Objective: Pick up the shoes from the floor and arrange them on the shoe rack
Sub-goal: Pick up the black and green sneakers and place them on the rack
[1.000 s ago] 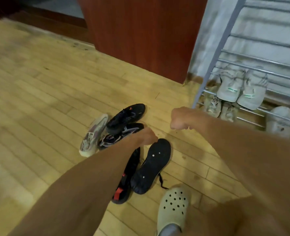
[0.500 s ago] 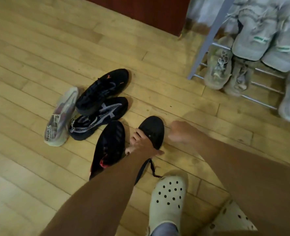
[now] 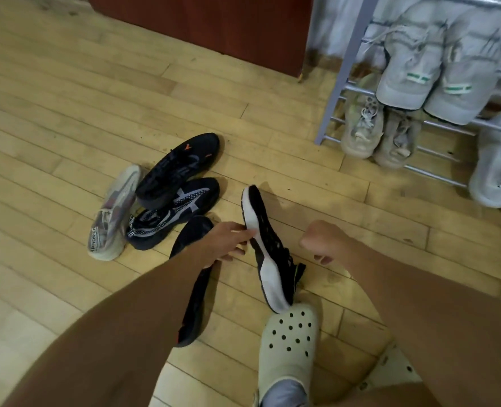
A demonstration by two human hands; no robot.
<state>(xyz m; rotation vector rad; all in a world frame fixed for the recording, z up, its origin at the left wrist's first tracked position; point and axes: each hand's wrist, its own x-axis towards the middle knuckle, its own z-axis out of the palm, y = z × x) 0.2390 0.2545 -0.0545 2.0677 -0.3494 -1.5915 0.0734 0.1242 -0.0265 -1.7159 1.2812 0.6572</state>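
Observation:
My left hand [image 3: 228,242] pinches the white edge of a black shoe with a white sole [image 3: 268,251], which stands tipped on its side on the floor. My right hand [image 3: 319,240] is a closed fist just right of that shoe, not touching it. A black shoe with red trim [image 3: 193,289] lies partly under my left arm. Further left lie a black and grey patterned shoe [image 3: 172,212], a black shoe with orange marks [image 3: 178,168] and a pale shoe [image 3: 114,212]. The grey metal shoe rack [image 3: 343,71] stands at the upper right.
The rack holds pale sneakers: two with green stripes [image 3: 428,71] above, a beige pair [image 3: 375,133] below, another pale one [image 3: 499,165] at the right. My feet wear pale clogs [image 3: 287,345]. A red-brown cabinet [image 3: 214,27] stands behind on the wooden floor [image 3: 67,98].
The shoe that lay sole-up under my left hand has been turned onto its side, showing its white sole edge. My left hand keeps hold of it; the right fist stays beside it.

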